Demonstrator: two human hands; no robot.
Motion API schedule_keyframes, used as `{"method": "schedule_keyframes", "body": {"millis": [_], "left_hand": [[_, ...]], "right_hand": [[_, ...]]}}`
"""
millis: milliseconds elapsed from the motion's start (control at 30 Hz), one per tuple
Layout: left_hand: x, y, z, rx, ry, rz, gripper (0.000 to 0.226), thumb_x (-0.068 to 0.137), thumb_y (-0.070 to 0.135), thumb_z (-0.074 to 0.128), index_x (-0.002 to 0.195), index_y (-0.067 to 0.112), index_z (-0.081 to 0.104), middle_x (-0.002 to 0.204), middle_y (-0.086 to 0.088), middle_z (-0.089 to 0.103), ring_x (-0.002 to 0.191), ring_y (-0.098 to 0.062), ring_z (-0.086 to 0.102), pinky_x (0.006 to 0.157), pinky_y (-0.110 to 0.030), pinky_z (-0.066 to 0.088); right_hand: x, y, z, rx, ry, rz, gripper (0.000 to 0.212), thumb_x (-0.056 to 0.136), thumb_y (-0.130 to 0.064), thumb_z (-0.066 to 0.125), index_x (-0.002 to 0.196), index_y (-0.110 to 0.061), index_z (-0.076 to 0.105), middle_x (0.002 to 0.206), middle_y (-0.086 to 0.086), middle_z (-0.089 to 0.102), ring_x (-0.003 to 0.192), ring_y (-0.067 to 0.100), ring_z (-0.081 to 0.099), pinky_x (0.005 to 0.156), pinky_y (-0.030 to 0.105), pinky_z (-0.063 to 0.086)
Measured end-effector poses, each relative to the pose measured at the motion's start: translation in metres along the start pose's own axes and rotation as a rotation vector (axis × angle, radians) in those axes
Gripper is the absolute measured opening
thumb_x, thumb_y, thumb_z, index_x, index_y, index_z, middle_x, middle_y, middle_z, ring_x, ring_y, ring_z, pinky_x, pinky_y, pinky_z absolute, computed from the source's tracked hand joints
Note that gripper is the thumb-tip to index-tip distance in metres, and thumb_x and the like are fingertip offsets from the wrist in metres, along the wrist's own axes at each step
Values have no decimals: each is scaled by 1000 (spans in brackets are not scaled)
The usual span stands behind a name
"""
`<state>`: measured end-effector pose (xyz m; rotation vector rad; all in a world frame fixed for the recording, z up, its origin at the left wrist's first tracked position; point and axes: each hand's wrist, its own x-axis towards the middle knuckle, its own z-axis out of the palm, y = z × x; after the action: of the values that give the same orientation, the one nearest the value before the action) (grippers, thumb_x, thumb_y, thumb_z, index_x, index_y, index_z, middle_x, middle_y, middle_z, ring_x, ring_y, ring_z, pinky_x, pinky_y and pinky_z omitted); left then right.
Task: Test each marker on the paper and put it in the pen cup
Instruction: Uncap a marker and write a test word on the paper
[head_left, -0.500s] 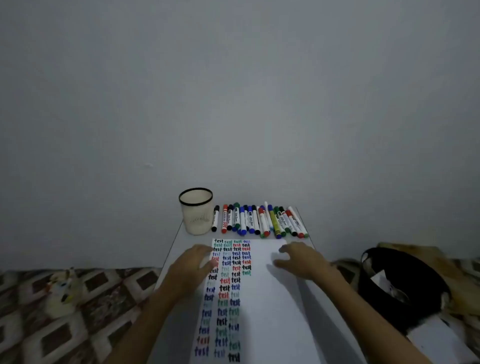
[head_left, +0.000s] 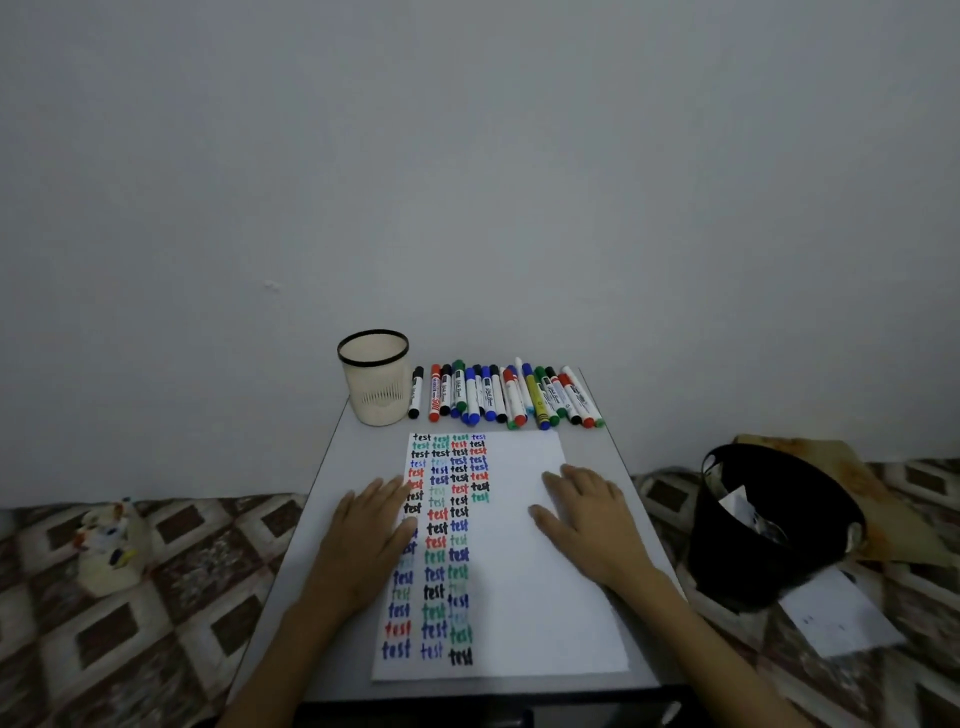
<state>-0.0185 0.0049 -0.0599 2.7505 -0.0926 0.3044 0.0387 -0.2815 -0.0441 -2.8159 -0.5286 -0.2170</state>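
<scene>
A small grey bench (head_left: 337, 467) stands against a plain pale wall; on it lies a white sheet of paper (head_left: 524, 571), its long side running from 6 to 12 o'clock; the sheet's left half carries four columns of the handwritten word "test" in black, blue, red and green ink, the fourth column far shorter than the other three, and its right half is blank.

From the paper's centre, a cream plastic pen cup with a black rim (head_left: 375, 384) stands upright at 11 o'clock, near the bench's far left corner; just beside it, at its 3 o'clock, a white marker with a black cap (head_left: 415, 392) lies a little apart from the main row of capped markers with red, black, green and blue caps (head_left: 506, 395); that row lies packed side by side on the bench from 12 to 1 o'clock, beyond the sheet's far edge.

The left hand (head_left: 371, 535) rests flat on the paper's 9 o'clock edge, fingers straight and together, covering part of the first column and holding nothing; the right hand (head_left: 589, 519) rests flat on the blank part at 3 o'clock, fingers spread, also holding nothing.

On the patterned brown tile floor, a black round bin with crumpled scraps (head_left: 748, 545) sits at the bench's 3 o'clock; a small white figurine (head_left: 111, 545) sits at 9 o'clock.
</scene>
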Motion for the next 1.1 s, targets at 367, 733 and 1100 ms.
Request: {"method": "schedule_keyframes", "body": {"millis": [367, 733, 1100], "left_hand": [[1, 1, 0, -39, 42, -3, 78, 83, 68, 10, 143, 22, 30, 151, 4, 30, 141, -11, 17, 117, -38, 8], [0, 1, -1, -56, 54, -3, 81, 82, 69, 12, 144, 20, 30, 150, 3, 32, 141, -12, 19, 115, -33, 5], [-2, 4, -4, -50, 50, -3, 81, 82, 67, 12, 144, 19, 30, 150, 2, 31, 141, -13, 19, 115, -32, 6]], "right_hand": [[76, 38, -6, 79, 124, 314, 51, 100, -18, 34, 148, -6, 26, 158, 13, 22, 145, 30, 22, 117, 49, 19], [75, 42, -6, 220, 413, 373, 19, 95, -7, 53, 109, 0, 64, 105, 16, 63, 93, 26, 53, 75, 30, 40], [61, 42, -18, 580, 692, 551, 21, 86, -6, 66, 105, 2, 70, 103, 16, 69, 89, 27, 65, 78, 25, 44]]}}
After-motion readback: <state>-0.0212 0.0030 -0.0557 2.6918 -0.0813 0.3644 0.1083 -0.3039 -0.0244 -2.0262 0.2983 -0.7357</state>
